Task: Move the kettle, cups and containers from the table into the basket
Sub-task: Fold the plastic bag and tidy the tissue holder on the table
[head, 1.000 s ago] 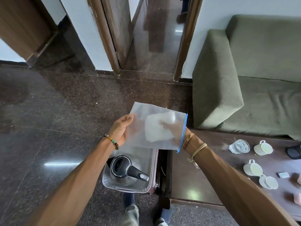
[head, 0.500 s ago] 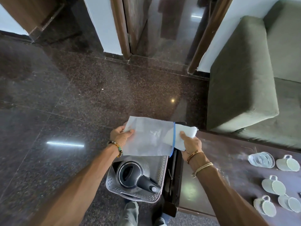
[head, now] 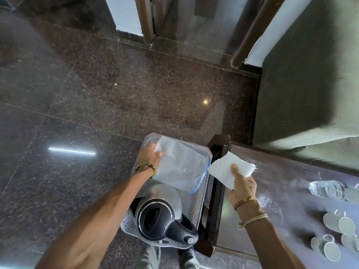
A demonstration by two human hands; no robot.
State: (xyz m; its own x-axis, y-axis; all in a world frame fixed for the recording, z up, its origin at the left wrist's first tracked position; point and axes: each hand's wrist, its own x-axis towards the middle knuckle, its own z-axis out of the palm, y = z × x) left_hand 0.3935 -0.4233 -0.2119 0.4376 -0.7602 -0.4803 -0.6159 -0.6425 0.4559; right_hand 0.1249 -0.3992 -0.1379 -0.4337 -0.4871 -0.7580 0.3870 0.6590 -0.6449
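Your left hand has its fingers curled on the corner of a clear zip bag. The bag hangs over the basket, and the kettle already inside sits nearer you than those fingers. Your right hand has thumb & fingers closed on a white paper sheet, above the tabletop edge. The sheet's corner is right at the bag's blue zip end; can't tell if they touch. The cups & a clear glass sit on the tabletop well right of your right fingers, blurred.

Handling, imo: the bag is light, limp & slick, so lay it flat beside the kettle, no force needed. The cups look ceramic, i.e. fragile; take each by the handle. The glass is prob. slippery, so wrap your fingers round the body & set it down gently.
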